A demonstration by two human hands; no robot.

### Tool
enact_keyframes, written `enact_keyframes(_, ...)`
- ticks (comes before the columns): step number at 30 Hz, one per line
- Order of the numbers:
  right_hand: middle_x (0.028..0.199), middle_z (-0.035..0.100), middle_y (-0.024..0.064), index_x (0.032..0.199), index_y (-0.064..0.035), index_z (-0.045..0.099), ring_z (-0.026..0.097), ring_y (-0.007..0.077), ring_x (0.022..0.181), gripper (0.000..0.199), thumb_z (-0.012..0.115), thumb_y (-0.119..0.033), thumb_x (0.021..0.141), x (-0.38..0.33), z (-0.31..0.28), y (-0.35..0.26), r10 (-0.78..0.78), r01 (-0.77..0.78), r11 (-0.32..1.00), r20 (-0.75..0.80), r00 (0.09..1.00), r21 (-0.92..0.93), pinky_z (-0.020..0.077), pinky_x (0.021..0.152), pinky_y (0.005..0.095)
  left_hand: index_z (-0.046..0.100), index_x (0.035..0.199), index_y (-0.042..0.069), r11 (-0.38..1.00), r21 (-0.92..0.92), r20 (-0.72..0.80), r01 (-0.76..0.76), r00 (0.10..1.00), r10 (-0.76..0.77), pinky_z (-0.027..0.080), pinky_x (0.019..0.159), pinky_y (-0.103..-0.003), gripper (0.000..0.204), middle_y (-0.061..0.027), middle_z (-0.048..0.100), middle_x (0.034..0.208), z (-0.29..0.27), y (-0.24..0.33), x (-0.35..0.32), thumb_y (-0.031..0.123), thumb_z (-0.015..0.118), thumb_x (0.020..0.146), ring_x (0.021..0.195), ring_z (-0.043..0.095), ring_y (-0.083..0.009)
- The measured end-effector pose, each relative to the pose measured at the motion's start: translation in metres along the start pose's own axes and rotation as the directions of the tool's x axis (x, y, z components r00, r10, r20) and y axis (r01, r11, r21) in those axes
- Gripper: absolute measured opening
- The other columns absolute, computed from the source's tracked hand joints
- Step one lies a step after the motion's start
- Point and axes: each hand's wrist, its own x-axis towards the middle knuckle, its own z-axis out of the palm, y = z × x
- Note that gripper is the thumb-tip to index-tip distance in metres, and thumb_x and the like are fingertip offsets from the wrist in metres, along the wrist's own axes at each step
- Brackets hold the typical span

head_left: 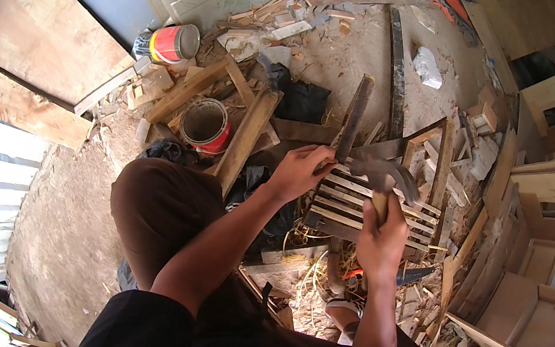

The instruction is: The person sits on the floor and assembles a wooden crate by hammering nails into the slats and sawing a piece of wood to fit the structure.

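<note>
My right hand [384, 238] is wrapped round the wooden handle of a claw hammer [385, 178]. Its dark head, slightly blurred, hangs over the upper part of a slatted wooden frame [345, 211], just right of my left hand. The slats are narrow pale strips laid side by side with gaps between them. My left hand [302, 170] is closed in a pinch at the frame's upper left corner, near the end of the top slat; what its fingertips hold is too small to make out. A dark wooden post [354, 117] rises away from that corner.
Left of the frame lean wooden beams [248, 141] beside an open red bucket [206, 126]. Another red can [175, 43] lies farther left. A handsaw [414, 275] lies below the frame. Wood scraps litter the dirt floor; pale wooden cabinets [525, 307] stand right.
</note>
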Motion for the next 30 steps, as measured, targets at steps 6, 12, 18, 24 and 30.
enact_keyframes(6,0.097,0.071,0.0306,0.127,-0.0009,0.061,0.069,0.0517,0.090,0.033,0.067,-0.006,0.096,0.018,0.023,0.001,-0.070,0.080,0.984,0.070,0.995,-0.161,0.0549,0.072,0.0560,0.062,0.107,0.005,1.000,-0.017,-0.014,0.002,1.000,-0.002,0.061,0.082,-0.037,0.026,-0.0099,0.075,0.100,0.001,0.001,-0.001,0.002,0.080,0.088,0.098,0.075,-0.0309)
enact_keyframes(12,0.100,0.072,0.0296,0.129,-0.0037,0.061,0.070,0.0514,0.085,0.034,0.067,-0.007,0.096,0.015,0.025,0.001,-0.186,0.187,0.961,0.027,0.982,-0.205,0.0559,0.071,0.0567,0.061,0.103,0.004,0.999,-0.032,-0.024,0.008,1.000,-0.008,0.061,0.082,-0.038,0.025,-0.0100,0.075,0.101,0.002,0.002,-0.001,0.001,0.081,0.087,0.100,0.074,-0.0311)
enact_keyframes(18,0.095,0.073,0.0278,0.129,-0.0051,0.061,0.071,0.0500,0.081,0.032,0.066,-0.009,0.097,0.016,0.026,0.001,-0.091,0.112,0.960,0.096,0.991,-0.256,0.0565,0.069,0.0581,0.061,0.102,0.005,0.999,-0.024,-0.021,0.027,0.999,-0.028,0.060,0.082,-0.038,0.025,-0.0098,0.074,0.102,0.000,0.001,-0.003,0.002,0.081,0.087,0.100,0.074,-0.0320)
enact_keyframes(24,0.095,0.072,0.0277,0.130,-0.0045,0.061,0.071,0.0499,0.080,0.034,0.066,-0.009,0.097,0.013,0.026,-0.002,-0.159,0.167,0.951,0.052,0.986,-0.259,0.0563,0.068,0.0582,0.061,0.102,0.005,0.999,-0.025,-0.011,0.044,0.999,-0.044,0.059,0.081,-0.038,0.025,-0.0100,0.073,0.099,-0.001,0.003,0.001,0.004,0.081,0.088,0.100,0.074,-0.0318)
enact_keyframes(30,0.098,0.072,0.0273,0.130,-0.0049,0.061,0.071,0.0501,0.081,0.035,0.067,-0.009,0.096,0.015,0.026,-0.001,-0.106,0.126,0.946,0.085,0.991,-0.299,0.0561,0.068,0.0576,0.061,0.102,0.005,0.990,-0.090,0.013,0.109,0.994,-0.108,0.059,0.084,-0.038,0.022,-0.0102,0.073,0.101,-0.003,0.002,-0.001,0.004,0.079,0.089,0.102,0.074,-0.0316)
